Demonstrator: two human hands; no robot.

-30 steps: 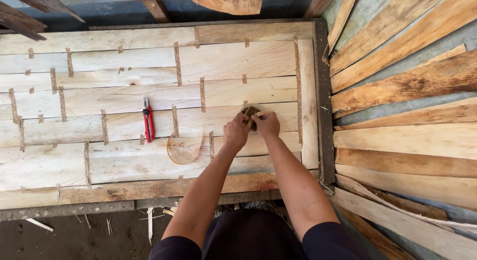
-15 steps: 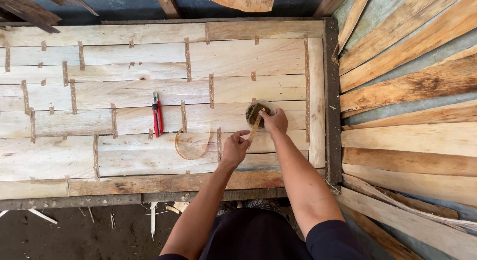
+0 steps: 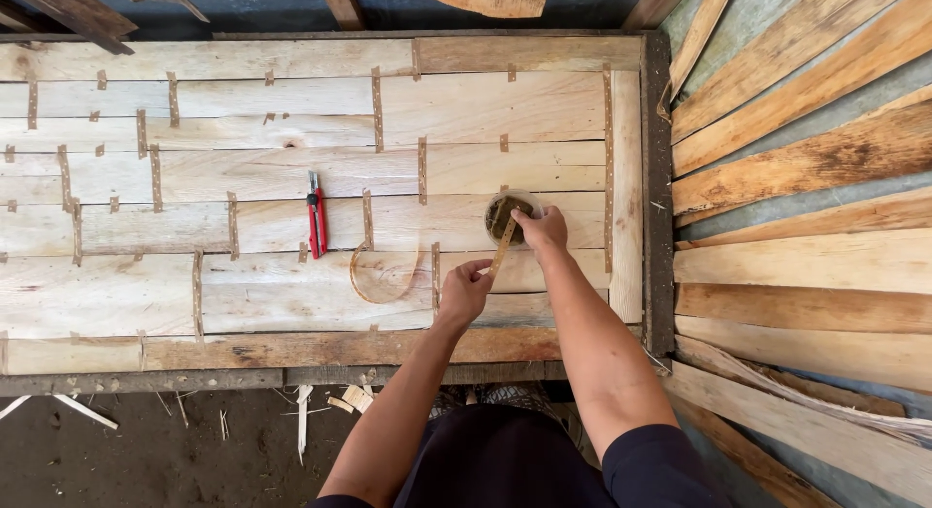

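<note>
A wide panel of pale wood planks [image 3: 291, 110], joined by short brown strips, lies flat in front of me. My right hand [image 3: 542, 229] rests at a small round container [image 3: 509, 214] with dark contents on the panel's right part. A thin brown strip [image 3: 503, 246] runs from that container down to my left hand [image 3: 466, 288], which pinches its lower end. A curved brown strip [image 3: 388, 280] lies on the wood just left of my left hand.
Red-handled pliers [image 3: 316, 215] lie on the planks to the left. A dark frame [image 3: 656, 197] borders the panel's right edge. Long rough boards [image 3: 806, 159] are stacked at the right. Wood scraps [image 3: 349, 401] litter the dark ground below the panel.
My two hands were together at the container; my left hand has drawn down and left, and the thin strip now stretches between the hands. The view has shifted slightly.
</note>
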